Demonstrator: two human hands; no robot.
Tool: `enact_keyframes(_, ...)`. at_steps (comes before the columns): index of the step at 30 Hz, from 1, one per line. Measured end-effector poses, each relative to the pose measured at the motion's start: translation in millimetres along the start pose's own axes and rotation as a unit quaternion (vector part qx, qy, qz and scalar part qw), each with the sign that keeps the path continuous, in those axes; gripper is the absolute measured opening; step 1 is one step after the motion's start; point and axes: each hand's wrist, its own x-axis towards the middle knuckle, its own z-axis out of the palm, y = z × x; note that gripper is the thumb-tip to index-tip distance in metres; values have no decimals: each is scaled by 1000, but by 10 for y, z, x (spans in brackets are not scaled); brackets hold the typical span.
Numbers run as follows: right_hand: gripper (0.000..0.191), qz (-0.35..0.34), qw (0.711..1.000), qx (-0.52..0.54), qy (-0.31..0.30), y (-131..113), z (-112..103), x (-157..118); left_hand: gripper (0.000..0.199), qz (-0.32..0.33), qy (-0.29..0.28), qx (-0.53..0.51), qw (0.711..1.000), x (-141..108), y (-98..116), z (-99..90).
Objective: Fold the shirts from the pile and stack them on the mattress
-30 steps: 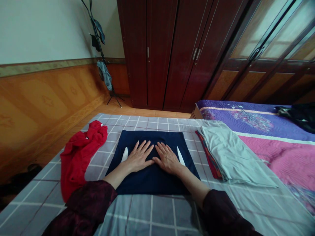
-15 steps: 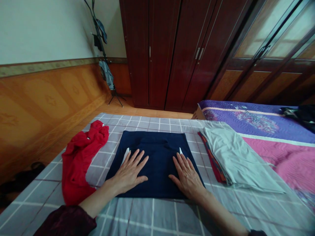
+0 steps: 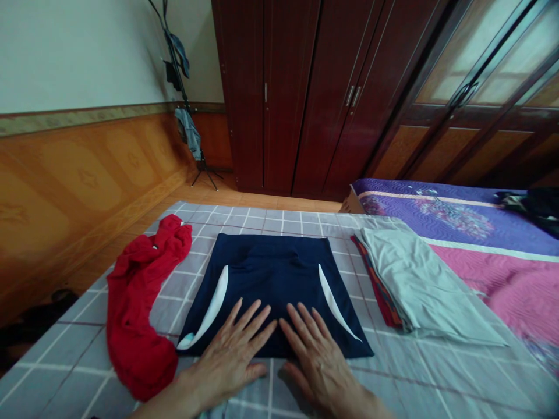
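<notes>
A navy blue garment [image 3: 271, 267] with two curved white side stripes lies folded into a flat rectangle on the checked grey bedsheet [image 3: 262, 218]. My left hand [image 3: 238, 343] rests at its near edge, left of the middle, fingers spread and palm down. Beside it my right hand [image 3: 317, 355] lies over the same edge with its fingers stretched out. The fingertips of both hands point inward and almost meet on the cloth. Neither hand grips anything. The middle of the garment's near edge is partly covered by my hands.
A crumpled red garment [image 3: 140, 302] lies to the left, close to my left forearm. On the right is a stack of folded clothes with a pale grey-green garment [image 3: 419, 279] on top. Beyond stand a purple and pink bed [image 3: 454, 215], a dark red wardrobe [image 3: 288, 99] and a coat stand [image 3: 183, 87].
Both hands have slid toward me and closer together, from the garment's sides to its near edge. The white stripes now show more fully, and the red garment's near end has shifted slightly.
</notes>
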Motion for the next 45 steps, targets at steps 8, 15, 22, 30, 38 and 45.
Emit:
enact_keyframes(8, 77, 115, 990, -59, 64, 476, 224, -493, 76, -35, 53, 67, 996, -554, -190, 113)
enact_keyframes(15, 68, 167, 978, -50, 118, 789, 258, -634, 83, -186, 98, 93, 973, -1190, -496, 237)
enact_keyframes(22, 55, 140, 988, 29, 53, 1253, 156, 234, 41, -210, 48, -6, 977, -648, -921, -250)
enact_keyframes(30, 56, 197, 974, -65, 92, 1789, 470, 486, 41, -221, 26, 36, 974, -113, -1558, -178)
enact_keyframes(38, 49, 189, 977, -62, 70, 1726, 373, 650, 44, -212, 71, 39, 974, 199, -1751, -77)
enact_keyframes(45, 50, 249, 966, -26, 66, 2030, 324, 970, 50, -253, 84, 21, 964, 344, -2127, 377)
